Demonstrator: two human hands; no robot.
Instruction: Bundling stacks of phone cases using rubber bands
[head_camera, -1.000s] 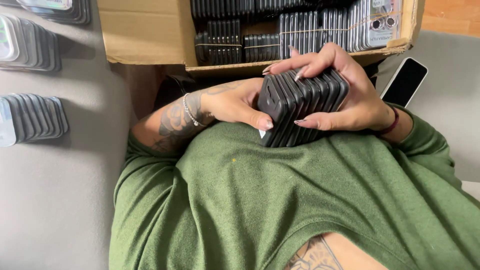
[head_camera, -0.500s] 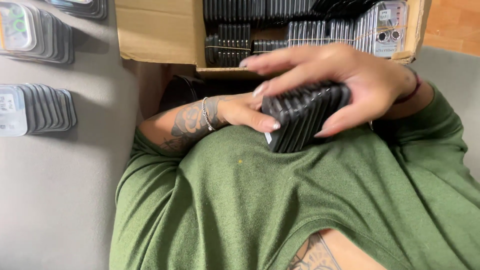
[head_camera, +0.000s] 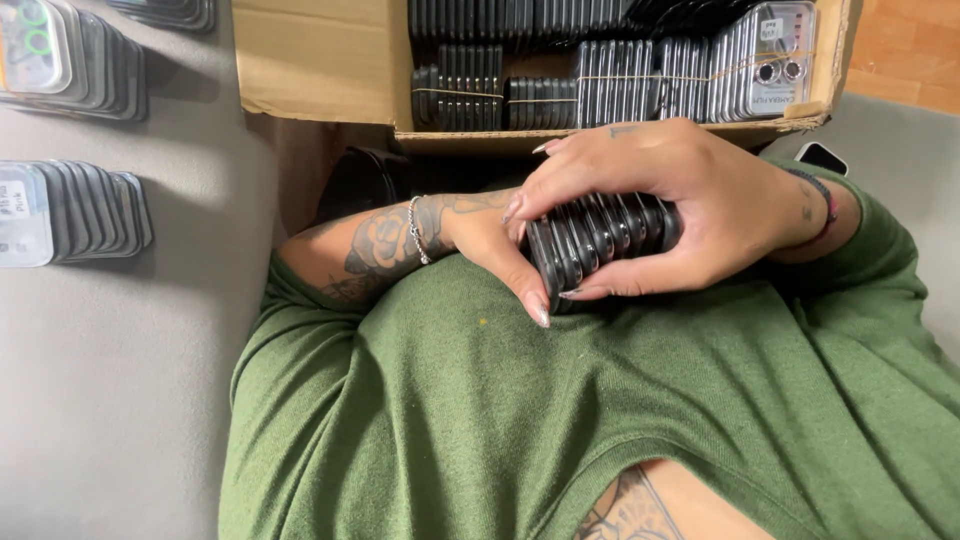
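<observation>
Both hands hold a stack of several black phone cases on edge against my green shirt. My right hand lies over the top of the stack, fingers spread along it and thumb under its near side. My left hand, on a tattooed forearm with a thin bracelet, presses the stack's left end, thumb pointing down. Most of the stack is hidden under the right hand.
An open cardboard box just beyond my hands holds banded bundles of dark cases and clear cases. Rows of packaged cases lie on the grey surface at the left, with another row above. A dark phone peeks out at right.
My right hand has slid from the stack's right side over its top, covering it. The stack has turned more level and sits a little lower against my shirt.
</observation>
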